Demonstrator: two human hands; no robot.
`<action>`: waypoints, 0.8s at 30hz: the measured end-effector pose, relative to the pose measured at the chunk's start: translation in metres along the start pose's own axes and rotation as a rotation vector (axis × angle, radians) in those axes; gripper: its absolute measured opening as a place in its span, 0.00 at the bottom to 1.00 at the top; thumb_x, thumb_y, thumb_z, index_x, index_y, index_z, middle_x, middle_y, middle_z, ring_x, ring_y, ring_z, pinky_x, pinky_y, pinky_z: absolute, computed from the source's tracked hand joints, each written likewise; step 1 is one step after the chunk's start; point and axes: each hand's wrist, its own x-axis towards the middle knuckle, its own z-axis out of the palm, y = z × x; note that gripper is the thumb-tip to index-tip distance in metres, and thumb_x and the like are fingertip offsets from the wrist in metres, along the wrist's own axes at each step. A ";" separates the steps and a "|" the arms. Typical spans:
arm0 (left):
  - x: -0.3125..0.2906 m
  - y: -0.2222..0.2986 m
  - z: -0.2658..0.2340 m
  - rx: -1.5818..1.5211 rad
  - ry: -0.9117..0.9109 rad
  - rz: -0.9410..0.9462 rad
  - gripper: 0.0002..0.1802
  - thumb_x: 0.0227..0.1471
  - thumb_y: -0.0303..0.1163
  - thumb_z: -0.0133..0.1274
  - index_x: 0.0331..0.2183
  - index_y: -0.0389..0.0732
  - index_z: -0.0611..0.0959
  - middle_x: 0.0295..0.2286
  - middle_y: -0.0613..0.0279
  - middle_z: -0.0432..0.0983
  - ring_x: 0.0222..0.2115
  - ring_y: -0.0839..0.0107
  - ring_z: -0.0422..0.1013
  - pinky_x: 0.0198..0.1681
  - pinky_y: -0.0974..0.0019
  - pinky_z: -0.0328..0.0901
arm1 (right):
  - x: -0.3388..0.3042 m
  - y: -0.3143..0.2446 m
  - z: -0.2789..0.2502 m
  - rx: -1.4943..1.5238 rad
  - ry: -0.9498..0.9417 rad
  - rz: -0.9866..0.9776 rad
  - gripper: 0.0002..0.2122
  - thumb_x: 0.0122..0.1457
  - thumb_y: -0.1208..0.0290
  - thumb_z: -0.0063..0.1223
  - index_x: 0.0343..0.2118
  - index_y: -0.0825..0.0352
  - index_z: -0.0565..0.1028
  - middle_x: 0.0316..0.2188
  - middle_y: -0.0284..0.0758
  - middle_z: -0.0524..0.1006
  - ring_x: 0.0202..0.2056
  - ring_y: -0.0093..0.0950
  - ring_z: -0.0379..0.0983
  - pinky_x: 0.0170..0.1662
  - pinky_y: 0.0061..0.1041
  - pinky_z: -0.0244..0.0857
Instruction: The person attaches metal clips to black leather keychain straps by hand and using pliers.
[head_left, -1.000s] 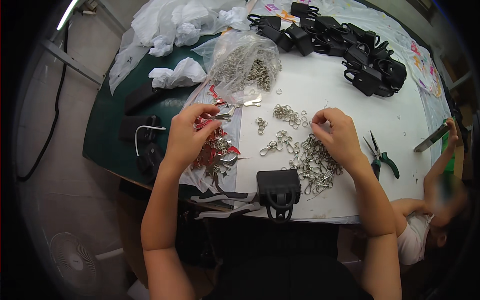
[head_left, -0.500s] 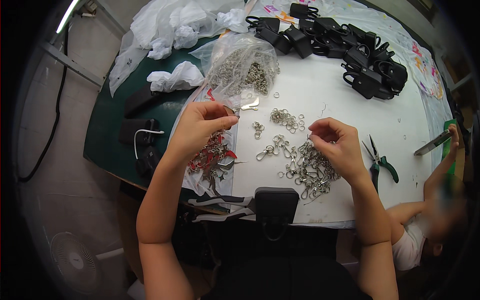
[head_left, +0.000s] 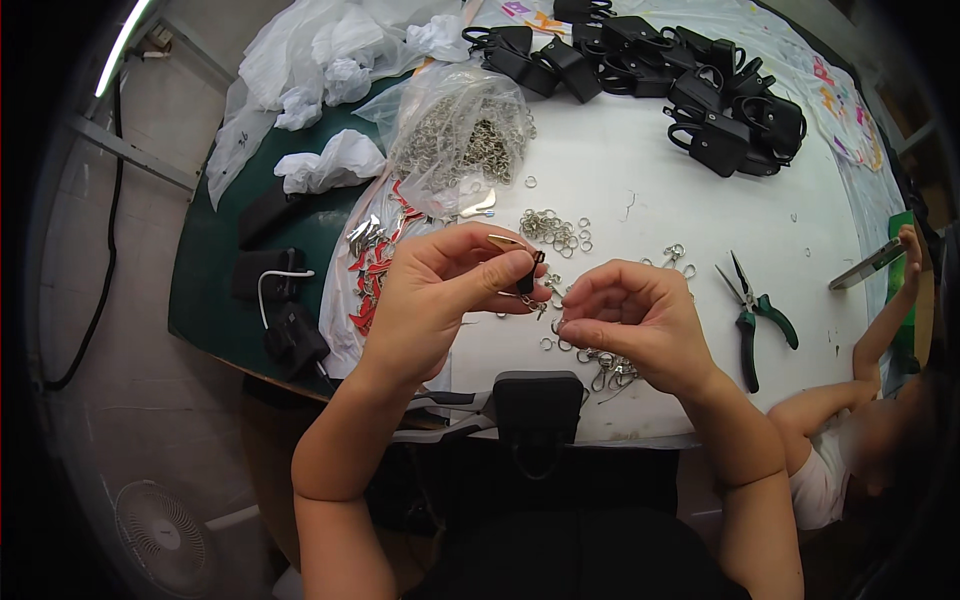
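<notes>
My left hand (head_left: pixel 430 285), over the white board's left part, pinches a small black piece with a gold-coloured flat metal part (head_left: pixel 507 243). Bits of metal hang below it, partly hidden by the fingers. Just to its right, my right hand (head_left: pixel 645 325) has thumb and fingertips closed around a small metal ring (head_left: pixel 558 327), mostly covered. Under the right hand lies a pile of silver swivel clasps (head_left: pixel 612 370). Loose split rings (head_left: pixel 550 230) sit beyond both hands. Beside the left wrist are red and silver pieces (head_left: pixel 372 275) on plastic.
Green-handled pliers (head_left: pixel 750 320) lie right. Grey-and-black tool handles (head_left: pixel 450 415) and a small black pouch (head_left: pixel 540 405) are at the near edge. Farther back stand a bag of metal rings (head_left: pixel 460 145) and black mini bags (head_left: pixel 720 135). Another person's arm (head_left: pixel 875 340) holds a phone at right.
My left hand has moved right, bringing the black-and-gold piece into clearer sight. My right hand has come left from the clasp pile toward it. The whole view has shifted slightly.
</notes>
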 end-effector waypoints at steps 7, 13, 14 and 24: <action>-0.006 -0.001 0.008 -0.010 -0.066 0.014 0.07 0.57 0.23 0.56 0.39 0.30 0.81 0.34 0.50 0.80 0.35 0.62 0.80 0.37 0.62 0.79 | 0.001 0.003 -0.002 0.001 0.006 -0.004 0.11 0.55 0.77 0.65 0.40 0.71 0.78 0.32 0.33 0.82 0.33 0.17 0.78 0.37 0.15 0.71; -0.015 -0.004 0.002 -0.049 -0.029 0.030 0.08 0.57 0.23 0.55 0.40 0.30 0.81 0.35 0.49 0.80 0.37 0.62 0.80 0.39 0.62 0.79 | -0.002 0.009 0.002 -0.108 0.046 -0.148 0.07 0.56 0.78 0.63 0.38 0.71 0.80 0.33 0.32 0.82 0.34 0.18 0.78 0.38 0.16 0.72; -0.019 -0.005 0.000 -0.058 0.014 0.032 0.09 0.57 0.23 0.55 0.40 0.31 0.81 0.36 0.49 0.80 0.37 0.62 0.80 0.39 0.62 0.79 | -0.003 0.008 0.002 -0.156 0.052 -0.191 0.07 0.56 0.78 0.63 0.37 0.72 0.80 0.33 0.32 0.82 0.34 0.18 0.78 0.38 0.17 0.72; -0.058 -0.024 0.008 0.606 0.179 0.370 0.11 0.47 0.25 0.65 0.35 0.39 0.84 0.36 0.61 0.79 0.39 0.68 0.73 0.41 0.66 0.65 | -0.002 0.010 0.006 -0.452 0.090 -0.557 0.05 0.56 0.83 0.59 0.36 0.71 0.80 0.32 0.37 0.81 0.33 0.23 0.78 0.39 0.21 0.71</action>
